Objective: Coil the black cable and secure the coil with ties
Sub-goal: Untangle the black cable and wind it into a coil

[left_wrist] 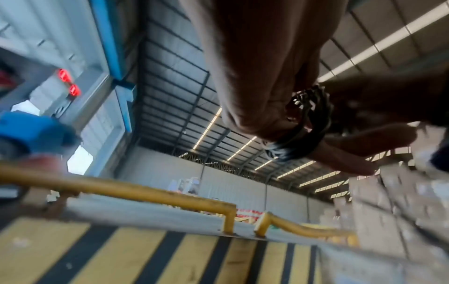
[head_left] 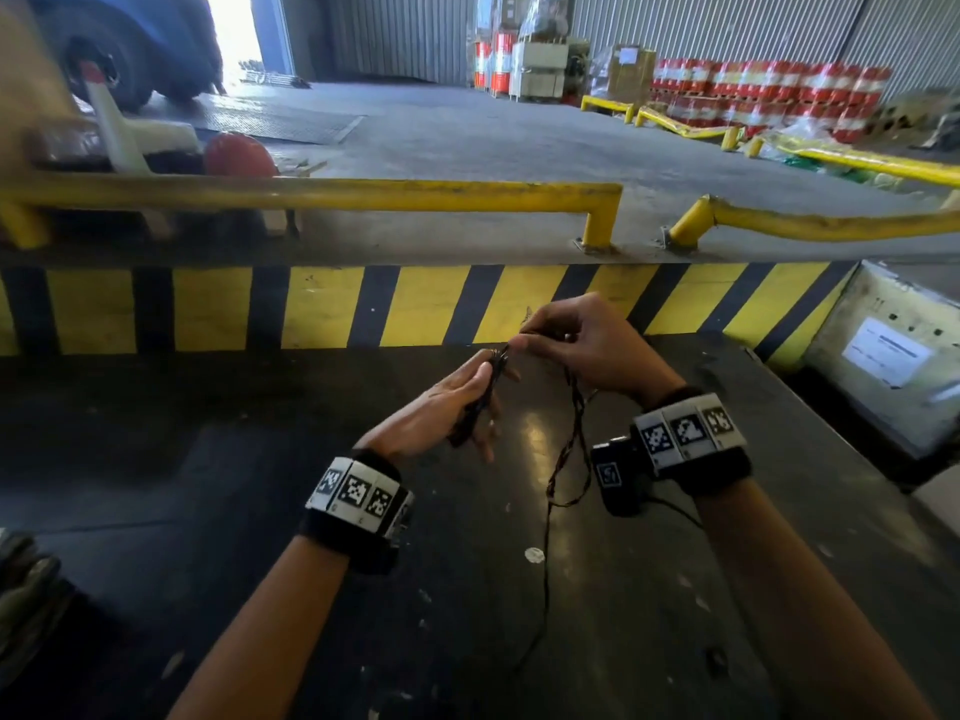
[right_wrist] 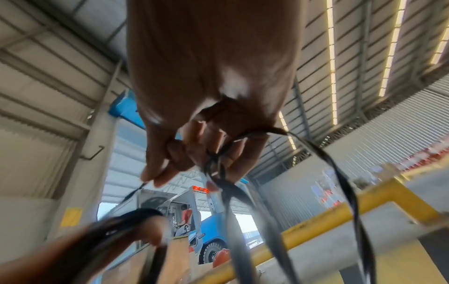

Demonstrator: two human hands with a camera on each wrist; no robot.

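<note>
Here both hands, left (head_left: 457,407) and right (head_left: 587,345), grip the black cable (head_left: 566,459); labels unreadable.

Dark worn tabletop (head_left: 208,511) — black cable (head_left: 545,563) trailing across, paint flecks.

Open dark tabletop (head_left: 208,511) around both hands; loose cable (head_left: 545,537) trailing between them, striped kerb (head_left: 322,309) beyond.

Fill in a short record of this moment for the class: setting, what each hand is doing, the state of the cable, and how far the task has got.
Setting: warehouse, dark table
Left hand: holds the small coil of black cable in its palm
Right hand: pinches the cable just above the coil
Loose cable: hangs from the right hand, trailing over the table
Progress: part coiled; no tie visible
</note>
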